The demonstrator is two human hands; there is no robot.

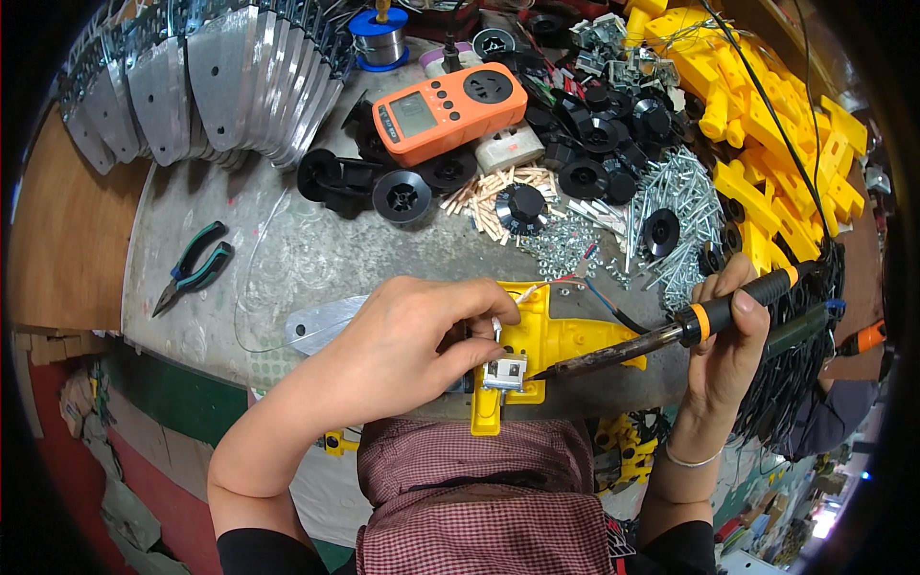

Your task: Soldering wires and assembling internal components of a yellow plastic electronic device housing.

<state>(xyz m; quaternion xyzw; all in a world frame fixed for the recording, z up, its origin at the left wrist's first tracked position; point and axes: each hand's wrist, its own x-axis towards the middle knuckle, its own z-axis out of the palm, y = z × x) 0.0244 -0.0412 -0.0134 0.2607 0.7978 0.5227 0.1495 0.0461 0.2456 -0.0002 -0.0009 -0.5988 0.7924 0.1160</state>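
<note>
Metal-framed block (504, 374): 1, two dark slots on its upper face; sits over the lower part of the yellow housing, near the bench edge, presumably there for a close look.
Yellow housing (565, 337): 1 in hand area, flat on bench, spout-like end to the right; likely serves as a backing.
Left hand (412, 326): fingers bent, thumb tip at the block's upper edge, probably steadying it; cannot tell if it grips, undersides hidden.
Right hand (724, 355): closed round the soldering iron (733, 305), pen-style, likely for fine aim.
Iron tip (539, 375): at the block's right side; touching or just short, can't tell.
Wires (567, 280): several, red and blue among them, beyond the housing; overlapped, no exact count.
Metal plate (321, 326): 1, partly under left forearm.
Pliers (195, 268): 1, left, apart, likely parked within reach.
Orange meter (450, 112): 1, propped on parts, perhaps to keep its screen readable.
Solder spool (379, 43): 1, behind.
Piles: black discs (402, 195), screws (682, 206), cream sticks (484, 203), yellow housings (757, 125); many each, uncountable.
</note>
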